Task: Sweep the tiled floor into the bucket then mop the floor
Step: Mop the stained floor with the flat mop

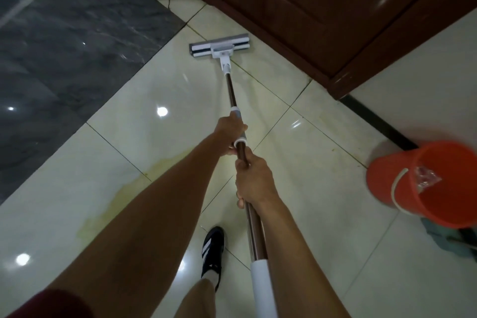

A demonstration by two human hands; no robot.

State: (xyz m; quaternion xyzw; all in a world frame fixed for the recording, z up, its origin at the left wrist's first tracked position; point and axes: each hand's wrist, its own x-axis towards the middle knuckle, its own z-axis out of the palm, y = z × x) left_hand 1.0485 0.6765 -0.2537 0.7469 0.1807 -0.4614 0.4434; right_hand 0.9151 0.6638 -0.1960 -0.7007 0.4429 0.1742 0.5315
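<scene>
A flat sponge mop has its white and grey head [219,46] lying on the pale tiled floor [134,116], close to a brown wooden door. Its brown metal pole [231,90] runs back towards me. My left hand [231,128] grips the pole at the grey sleeve, further out. Closer to me, my right hand [254,179] grips the pole just behind the white collar. The red bucket [397,181] stands on the floor at the right, a crumpled clear wrapper inside it.
The brown door [322,8] and its frame fill the upper right. Dark grey marble tiles [64,46] cover the upper left. A yellowish stain [134,188] marks the floor on the left. A bluish cloth [444,237] lies behind the bucket. My black shoe [213,253] is below.
</scene>
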